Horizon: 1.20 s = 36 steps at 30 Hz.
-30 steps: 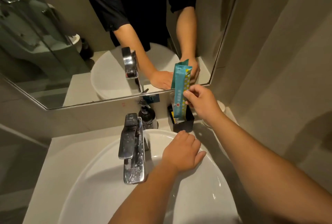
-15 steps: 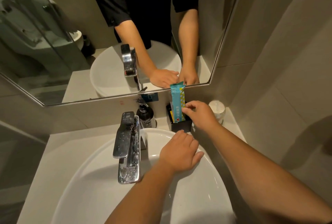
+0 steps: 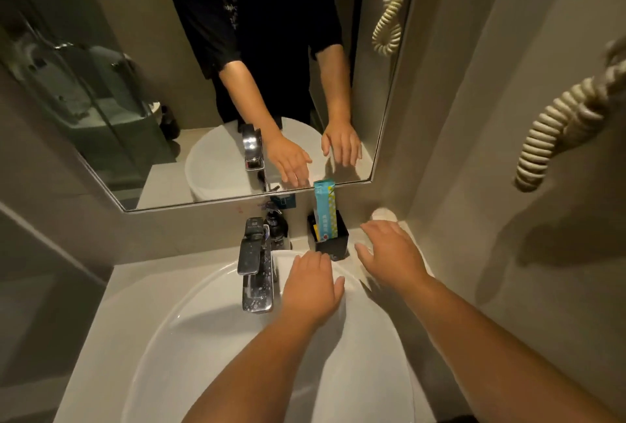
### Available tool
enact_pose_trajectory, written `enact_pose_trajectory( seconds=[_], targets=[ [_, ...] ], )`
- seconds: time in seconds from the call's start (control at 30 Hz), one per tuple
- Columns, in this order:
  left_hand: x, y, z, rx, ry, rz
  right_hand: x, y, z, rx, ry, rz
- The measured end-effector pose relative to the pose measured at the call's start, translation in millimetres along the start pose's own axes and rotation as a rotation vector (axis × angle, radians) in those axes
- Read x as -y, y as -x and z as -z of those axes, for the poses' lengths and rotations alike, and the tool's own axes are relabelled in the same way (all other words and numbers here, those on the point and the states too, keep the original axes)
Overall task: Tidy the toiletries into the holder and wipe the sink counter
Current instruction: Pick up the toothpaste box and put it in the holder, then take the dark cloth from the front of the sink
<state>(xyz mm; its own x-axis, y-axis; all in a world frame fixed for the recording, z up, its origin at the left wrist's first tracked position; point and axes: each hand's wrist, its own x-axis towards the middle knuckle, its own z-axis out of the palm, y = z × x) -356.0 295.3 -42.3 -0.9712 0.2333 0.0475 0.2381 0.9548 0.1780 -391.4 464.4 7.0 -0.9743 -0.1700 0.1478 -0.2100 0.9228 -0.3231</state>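
A teal and yellow toiletry packet (image 3: 324,209) stands upright in the black square holder (image 3: 331,240) on the counter behind the basin. My right hand (image 3: 389,253) hovers just right of the holder, fingers spread, holding nothing. My left hand (image 3: 311,283) rests flat on the back rim of the white basin (image 3: 189,331), empty, just in front of the holder. A white round object (image 3: 384,213) sits in the corner behind my right hand, partly hidden by it.
A chrome tap (image 3: 255,263) stands at the basin's back, with a dark pump bottle (image 3: 277,227) behind it. The mirror (image 3: 203,83) runs along the wall. A coiled cord (image 3: 562,127) hangs on the right wall. Grey counter (image 3: 111,314) flanks the basin.
My right hand pushed the packet down into the holder, let go of it and drew back to the right with fingers spread. The left hand stayed on the basin rim.
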Motion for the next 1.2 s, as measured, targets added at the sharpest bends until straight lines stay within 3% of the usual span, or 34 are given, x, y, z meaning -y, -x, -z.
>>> enact_pose_trajectory(
  seconds=[0.27,0.7,1.03,1.2],
  targets=[
    [-7.6,88.7,40.5,0.004,0.051,-0.008,39.1,96.7,18.0,0.16,0.063,0.08],
    [-25.8,227.3,79.1,-0.064,-0.036,0.092,81.6,212.9,39.1,0.194,0.078,0.229],
    [-37.5,332.4,82.0,0.025,-0.076,0.177,103.0,291.7,45.8,0.345,0.023,0.377],
    [-24.2,352.7,58.9,0.124,-0.057,0.118,102.0,311.9,14.5,0.453,0.029,0.433]
  ],
)
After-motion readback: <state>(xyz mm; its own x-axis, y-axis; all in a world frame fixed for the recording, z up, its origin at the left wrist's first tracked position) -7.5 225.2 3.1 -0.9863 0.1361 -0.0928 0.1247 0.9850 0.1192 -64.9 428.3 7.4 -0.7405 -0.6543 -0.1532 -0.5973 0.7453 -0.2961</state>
